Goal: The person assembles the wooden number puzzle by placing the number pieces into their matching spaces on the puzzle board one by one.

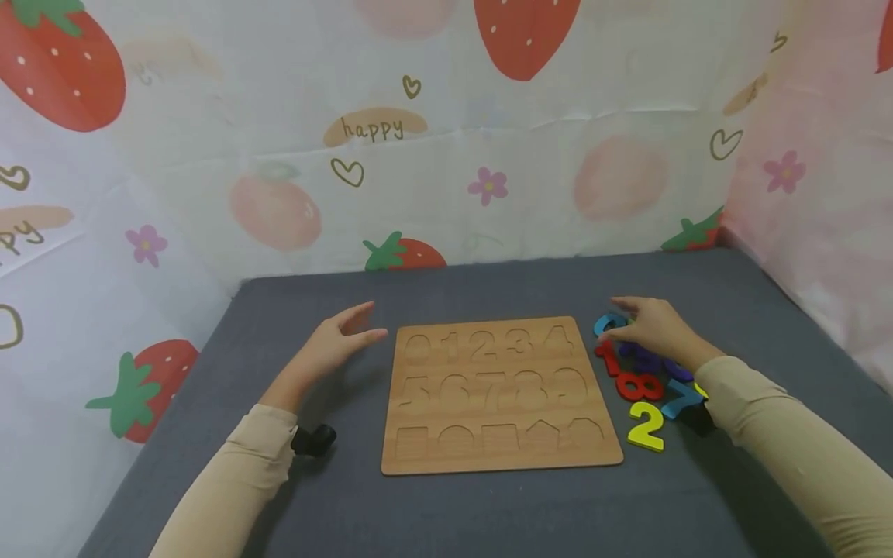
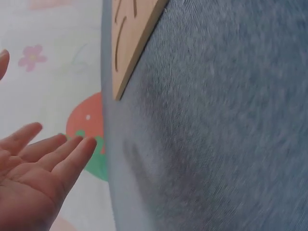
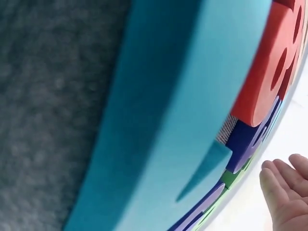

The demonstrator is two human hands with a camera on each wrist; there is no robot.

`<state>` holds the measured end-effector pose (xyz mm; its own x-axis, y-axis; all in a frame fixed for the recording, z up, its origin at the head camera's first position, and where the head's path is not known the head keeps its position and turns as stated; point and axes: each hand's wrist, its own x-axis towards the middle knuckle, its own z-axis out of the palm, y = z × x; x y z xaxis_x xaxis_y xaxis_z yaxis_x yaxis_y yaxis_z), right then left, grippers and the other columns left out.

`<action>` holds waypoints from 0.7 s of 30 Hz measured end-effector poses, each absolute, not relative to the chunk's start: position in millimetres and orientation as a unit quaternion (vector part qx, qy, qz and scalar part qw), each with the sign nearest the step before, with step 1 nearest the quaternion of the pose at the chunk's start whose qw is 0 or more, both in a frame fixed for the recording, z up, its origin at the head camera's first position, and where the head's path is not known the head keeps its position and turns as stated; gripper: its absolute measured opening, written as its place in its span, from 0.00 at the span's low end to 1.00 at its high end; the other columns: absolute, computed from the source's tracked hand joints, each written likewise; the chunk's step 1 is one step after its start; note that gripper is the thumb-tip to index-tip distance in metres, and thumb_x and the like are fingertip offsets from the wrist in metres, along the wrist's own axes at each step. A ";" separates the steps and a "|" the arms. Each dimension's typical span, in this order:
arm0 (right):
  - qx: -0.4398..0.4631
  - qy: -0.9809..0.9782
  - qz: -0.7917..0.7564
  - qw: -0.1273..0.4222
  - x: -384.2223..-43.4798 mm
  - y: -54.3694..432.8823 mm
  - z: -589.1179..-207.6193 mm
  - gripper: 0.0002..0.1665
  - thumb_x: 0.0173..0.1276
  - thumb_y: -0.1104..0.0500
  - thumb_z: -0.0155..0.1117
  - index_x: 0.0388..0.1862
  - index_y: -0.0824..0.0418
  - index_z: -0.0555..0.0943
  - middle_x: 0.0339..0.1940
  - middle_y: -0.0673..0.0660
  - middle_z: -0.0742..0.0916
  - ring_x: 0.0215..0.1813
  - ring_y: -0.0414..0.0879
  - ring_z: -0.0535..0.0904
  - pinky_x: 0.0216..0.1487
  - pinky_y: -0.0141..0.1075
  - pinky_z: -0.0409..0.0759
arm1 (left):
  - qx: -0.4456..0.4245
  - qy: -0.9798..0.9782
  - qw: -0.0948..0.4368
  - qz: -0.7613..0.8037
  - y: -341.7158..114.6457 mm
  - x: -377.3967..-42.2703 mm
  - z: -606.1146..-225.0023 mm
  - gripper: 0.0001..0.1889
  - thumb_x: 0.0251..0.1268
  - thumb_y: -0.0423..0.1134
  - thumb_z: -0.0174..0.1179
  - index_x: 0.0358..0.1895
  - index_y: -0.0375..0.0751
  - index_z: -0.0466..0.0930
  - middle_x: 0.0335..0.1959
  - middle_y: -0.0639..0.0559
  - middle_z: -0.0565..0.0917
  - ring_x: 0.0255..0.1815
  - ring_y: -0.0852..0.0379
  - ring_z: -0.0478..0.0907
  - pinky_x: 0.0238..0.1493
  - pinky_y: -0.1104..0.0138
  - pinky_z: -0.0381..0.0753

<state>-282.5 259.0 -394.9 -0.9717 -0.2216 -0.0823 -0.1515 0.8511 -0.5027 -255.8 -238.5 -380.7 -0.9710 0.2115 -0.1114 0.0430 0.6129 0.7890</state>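
Note:
My left hand (image 1: 328, 350) hovers left of a wooden number board (image 1: 502, 465), its fingers spread and nothing in its grasp. In the left wrist view that hand's palm and straight fingers show beside the board's corner. Over a pile of coloured number pieces, my right hand (image 1: 656, 329) reaches with relaxed fingers and holds nothing. Under and around it lie a blue curved piece (image 1: 605, 322), a red 1 (image 1: 608, 359), a red 8 (image 1: 639, 385) and purple pieces (image 1: 638, 355), some partly hidden. A blue 7 (image 1: 684, 397) lies by the right wrist, with a yellow 2 (image 1: 646, 442) nearer the front.
The board has number recesses in two rows and shape recesses in the front row. A grey cloth (image 1: 502, 511) covers the table. Behind it and at both sides hang printed curtains (image 1: 432, 201). A black wrist camera (image 1: 315, 440) sits at the left cuff.

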 end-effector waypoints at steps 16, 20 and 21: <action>-0.084 0.961 -0.249 0.080 -284.9 256.2 -397.1 0.51 0.62 0.44 0.73 0.71 0.75 0.66 0.68 0.76 0.73 0.67 0.72 0.70 0.65 0.63 0.71 | 0.027 0.813 0.129 0.568 -228.7 -251.3 -402.9 0.37 0.68 0.42 0.64 0.75 0.31 0.60 0.75 0.35 0.65 0.73 0.39 0.68 0.69 0.57 0.73; -0.083 0.964 -0.242 0.078 -286.0 253.0 -397.3 0.51 0.61 0.44 0.73 0.70 0.77 0.67 0.67 0.77 0.74 0.65 0.72 0.71 0.63 0.62 0.73 | 0.022 0.800 0.134 0.584 -225.5 -250.1 -406.1 0.37 0.68 0.40 0.63 0.75 0.29 0.59 0.75 0.33 0.64 0.73 0.38 0.67 0.69 0.56 0.73; -0.082 0.964 -0.240 0.078 -286.3 251.9 -397.3 0.51 0.61 0.44 0.73 0.69 0.77 0.67 0.66 0.77 0.74 0.65 0.72 0.71 0.62 0.62 0.73 | 0.020 0.799 0.134 0.586 -225.0 -249.5 -406.5 0.37 0.68 0.39 0.63 0.75 0.29 0.59 0.75 0.33 0.64 0.73 0.39 0.67 0.69 0.56 0.73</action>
